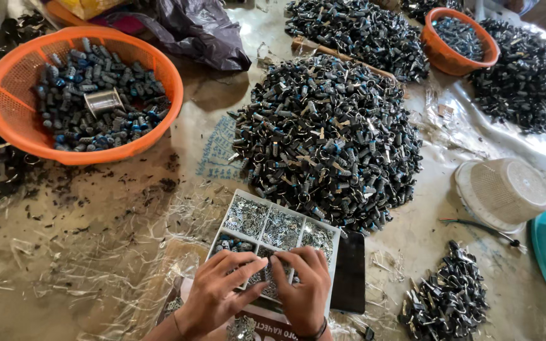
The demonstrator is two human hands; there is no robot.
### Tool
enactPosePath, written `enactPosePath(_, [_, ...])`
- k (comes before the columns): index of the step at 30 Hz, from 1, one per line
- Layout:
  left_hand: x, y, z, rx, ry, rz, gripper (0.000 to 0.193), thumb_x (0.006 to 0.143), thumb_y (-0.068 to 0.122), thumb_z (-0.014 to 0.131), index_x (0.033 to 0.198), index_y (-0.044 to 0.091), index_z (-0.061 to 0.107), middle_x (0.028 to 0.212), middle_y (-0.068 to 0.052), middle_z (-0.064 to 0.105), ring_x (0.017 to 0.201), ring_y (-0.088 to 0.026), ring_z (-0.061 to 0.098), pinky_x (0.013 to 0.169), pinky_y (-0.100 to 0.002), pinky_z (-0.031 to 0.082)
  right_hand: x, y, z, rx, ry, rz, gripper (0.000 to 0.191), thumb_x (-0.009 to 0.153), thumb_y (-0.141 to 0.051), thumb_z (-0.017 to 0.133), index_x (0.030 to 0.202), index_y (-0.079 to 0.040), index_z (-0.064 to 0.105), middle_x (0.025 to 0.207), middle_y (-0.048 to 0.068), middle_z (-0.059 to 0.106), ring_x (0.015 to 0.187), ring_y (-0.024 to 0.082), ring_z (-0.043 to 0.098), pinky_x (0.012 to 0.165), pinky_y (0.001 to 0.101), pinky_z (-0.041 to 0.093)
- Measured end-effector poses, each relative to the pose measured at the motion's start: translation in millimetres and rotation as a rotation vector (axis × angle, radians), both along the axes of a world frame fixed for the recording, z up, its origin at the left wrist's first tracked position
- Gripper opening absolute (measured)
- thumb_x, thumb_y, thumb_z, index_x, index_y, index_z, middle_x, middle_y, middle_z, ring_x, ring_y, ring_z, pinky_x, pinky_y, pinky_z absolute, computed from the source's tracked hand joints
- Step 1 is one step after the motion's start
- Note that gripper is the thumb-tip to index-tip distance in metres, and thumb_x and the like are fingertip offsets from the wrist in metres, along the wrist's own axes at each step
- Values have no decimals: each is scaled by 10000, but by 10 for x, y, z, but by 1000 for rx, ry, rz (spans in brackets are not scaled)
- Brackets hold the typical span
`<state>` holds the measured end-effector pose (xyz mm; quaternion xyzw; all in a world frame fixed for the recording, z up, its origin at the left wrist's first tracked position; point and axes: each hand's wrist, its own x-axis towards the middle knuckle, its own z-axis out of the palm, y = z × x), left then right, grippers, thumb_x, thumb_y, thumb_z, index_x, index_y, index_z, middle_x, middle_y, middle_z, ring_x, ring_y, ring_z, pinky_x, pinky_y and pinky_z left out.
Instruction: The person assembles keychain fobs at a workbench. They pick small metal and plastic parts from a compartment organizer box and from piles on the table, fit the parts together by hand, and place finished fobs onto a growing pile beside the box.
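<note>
A white compartment tray of shiny metal bits lies under both hands, fingertips pinched together.

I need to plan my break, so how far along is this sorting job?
Looks done: orange basket holds dark blue-tipped parts. In hand: left hand and right hand pinch something small over the compartment tray. Left: the big central pile, seemingly most of it.

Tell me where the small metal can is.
In the head view, upper left: the metal can lies on the small parts inside the big orange basket, far from both hands.
</note>
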<state>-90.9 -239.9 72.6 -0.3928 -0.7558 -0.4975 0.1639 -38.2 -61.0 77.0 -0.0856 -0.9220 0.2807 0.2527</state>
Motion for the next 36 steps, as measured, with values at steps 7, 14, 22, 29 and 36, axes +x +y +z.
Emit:
enactPosePath(7, [32, -8, -22, -22, 34, -9, 372, 898, 273, 788, 1179, 37, 726, 1129, -83, 712, 966, -222, 675, 832, -335, 553, -20, -13, -51, 160, -78, 130, 89, 790, -145, 802, 814, -63, 776, 852, 30, 691, 801, 191, 579, 670, 322, 488])
enactPosePath(14, [15, -27, -14, 16, 1, 3, 394, 849, 251, 824, 1163, 33, 726, 1111, -81, 715, 946, -234, 671, 806, -347, 554, 138, 55, -14, -390, 19, 148, 144, 866, -148, 770, 789, -26, 760, 787, 46, 693, 717, 161, 576, 621, 300, 442])
enactPosePath(22, [-85, -12, -49, 16, 41, 44, 379, 804, 197, 866, 1137, 75, 730, 1081, -58, 713, 926, -219, 681, 783, -337, 566, 34, 14, 60, -363, 33, 282, 100, 882, -115, 750, 867, -21, 781, 818, 60, 701, 819, 170, 593, 735, 307, 467])
enactPosePath(29, [-171, 28, -231, -16, 126, 10, 409, 832, 193, 858, 1191, 54, 720, 1117, -75, 706, 895, -196, 657, 742, -311, 559, -10, 44, -149, -368, 15, 212, 74, 818, -109, 810, 837, -38, 804, 778, 29, 713, 727, 140, 596, 620, 277, 453])
enactPosePath(36, [-145, -24, -207, 23, 85, 16, 385, 846, 191, 843, 1193, 70, 730, 1120, -59, 721, 870, -194, 666, 723, -318, 559, -1, 220, -350, -926, -50, 229, 81, 839, -63, 829, 820, -1, 781, 804, 40, 654, 666, 93, 548, 574, 251, 421])
